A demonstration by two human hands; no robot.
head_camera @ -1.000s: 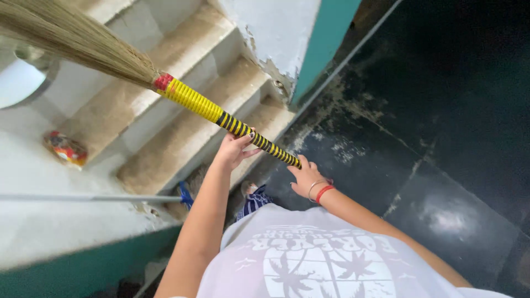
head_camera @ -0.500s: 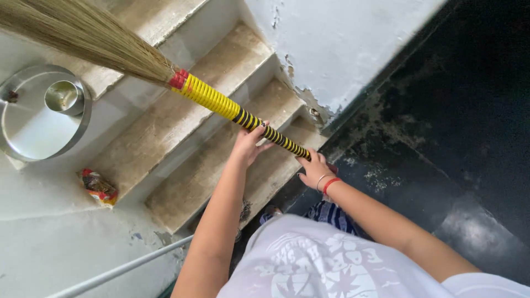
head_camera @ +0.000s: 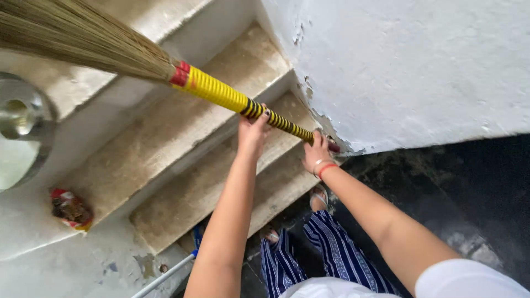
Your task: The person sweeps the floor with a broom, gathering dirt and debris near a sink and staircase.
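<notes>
Broom [head_camera: 221,94] raised higher against steps [head_camera: 182,138] than a second ago; left hand [head_camera: 253,129] and right hand [head_camera: 316,154] both closed around handle, bristles now nearer pot [head_camera: 22,132].

Broom [head_camera: 165,69]: you see bristle tips cut off at left edge; handle end hidden under your right hand [head_camera: 316,154]. Steel vessel [head_camera: 19,132] half out of picture at left. Crumpled wrapper [head_camera: 70,208] too small to tell kind. White pipe [head_camera: 163,276] runs off bottom edge.
</notes>
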